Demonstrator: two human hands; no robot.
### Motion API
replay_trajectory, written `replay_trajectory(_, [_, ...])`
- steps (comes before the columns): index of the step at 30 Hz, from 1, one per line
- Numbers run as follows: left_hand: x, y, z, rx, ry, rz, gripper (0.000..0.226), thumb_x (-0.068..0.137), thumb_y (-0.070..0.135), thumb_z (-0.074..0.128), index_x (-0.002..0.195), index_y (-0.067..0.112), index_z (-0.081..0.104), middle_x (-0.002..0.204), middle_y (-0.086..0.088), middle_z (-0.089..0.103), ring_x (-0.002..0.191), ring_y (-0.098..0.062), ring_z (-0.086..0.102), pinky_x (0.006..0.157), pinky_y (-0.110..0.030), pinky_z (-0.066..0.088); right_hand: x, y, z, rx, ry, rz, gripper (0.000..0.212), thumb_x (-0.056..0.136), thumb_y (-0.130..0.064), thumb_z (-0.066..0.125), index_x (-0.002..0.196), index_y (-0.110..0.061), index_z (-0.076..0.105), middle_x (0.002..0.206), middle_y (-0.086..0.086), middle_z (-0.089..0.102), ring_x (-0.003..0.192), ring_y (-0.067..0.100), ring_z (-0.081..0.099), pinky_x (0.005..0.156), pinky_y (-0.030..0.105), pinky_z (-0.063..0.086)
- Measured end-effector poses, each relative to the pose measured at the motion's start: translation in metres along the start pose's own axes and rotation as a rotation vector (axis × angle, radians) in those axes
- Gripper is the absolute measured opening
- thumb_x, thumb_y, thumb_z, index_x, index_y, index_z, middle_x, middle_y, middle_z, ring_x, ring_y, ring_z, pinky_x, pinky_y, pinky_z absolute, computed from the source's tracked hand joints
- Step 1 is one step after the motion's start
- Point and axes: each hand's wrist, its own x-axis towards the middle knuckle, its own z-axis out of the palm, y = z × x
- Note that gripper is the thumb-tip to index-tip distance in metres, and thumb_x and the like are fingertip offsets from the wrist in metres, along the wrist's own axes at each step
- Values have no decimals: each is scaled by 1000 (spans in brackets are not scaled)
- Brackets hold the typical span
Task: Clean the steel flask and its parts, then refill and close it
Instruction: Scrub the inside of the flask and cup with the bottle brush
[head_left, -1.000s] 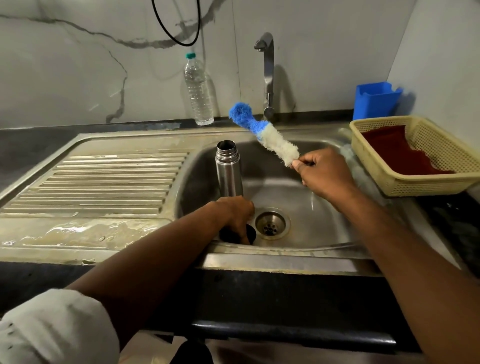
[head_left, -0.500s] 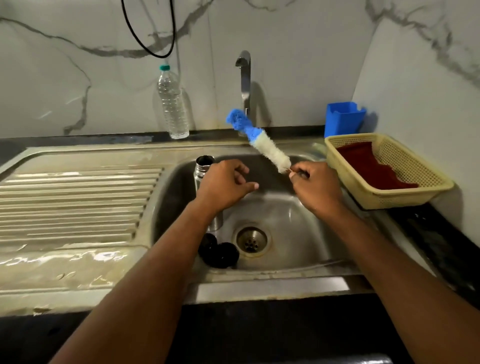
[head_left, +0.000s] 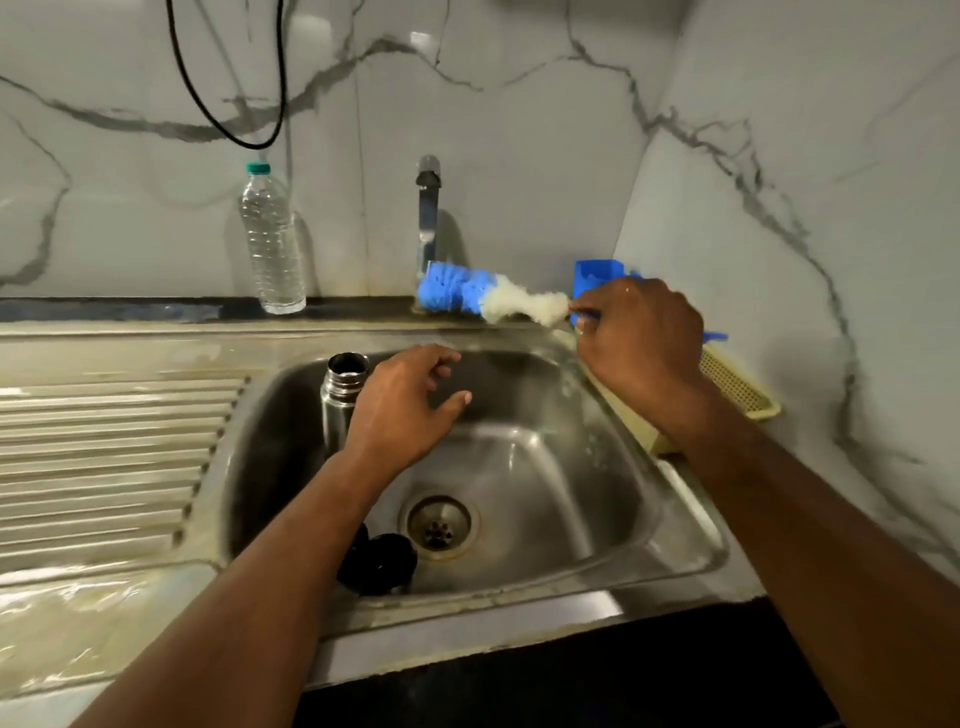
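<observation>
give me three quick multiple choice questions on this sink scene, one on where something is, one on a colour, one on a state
1. Where does the steel flask stand?
A. in the sink basin
B. on the drainboard
C. in the basket

2. What colour is the brush tip?
A. red
B. blue
C. green

3. What is the state of the flask's mouth?
A. capped
B. plugged by the brush
C. open

Answers: 1 A, it stands upright at the left of the sink basin. 2 B, the far end is blue, with white fluff nearer the right hand. 3 C, the threaded neck is bare, and the left hand beside it holds nothing.
</observation>
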Motion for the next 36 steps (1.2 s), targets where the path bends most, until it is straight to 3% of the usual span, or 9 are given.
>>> replay_trajectory(3, [0,-3,0,-2,4,-7,47,86,33,85,129,22,69,108,7,70,89,-8,65,82,-36,60,36,29,-15,-210,27,-8,22,85,-20,64,101,-24,78,101,4,74,97,34,67,78,37,46])
replay_trajectory(13, [-1,-10,3,-16,16,16,46,80,24,91,122,21,73,98,10,71,82,-5,66,75,-35,59,94,91,-54,-506,132,31,14,88,-2,60,94,-11,69,95,14,70,97,38,64,89,44,42])
replay_trajectory(20, [-2,-14,3,-3,-4,6,47,79,24,91,122,23,73,98,12,70,83,-2,66,74,-26,53,117,83,-57,-702,7,-45,17,95,-14,57,110,-17,65,107,9,68,109,34,62,104,45,35])
replay_trajectory(26, [-2,-19,5,6,-15,2,49,78,24,93,123,27,73,97,16,69,82,-4,68,73,-29,59,150,67,-31,-842,10,-235,12,96,-22,59,104,-22,68,92,1,72,104,29,65,109,46,33])
replay_trajectory(36, [-3,-22,8,8,-32,11,53,78,27,91,127,33,70,100,20,68,85,-2,67,72,-30,59,185,70,13,-987,-23,-397,15,99,-21,62,108,-24,74,93,1,75,114,30,64,125,54,22])
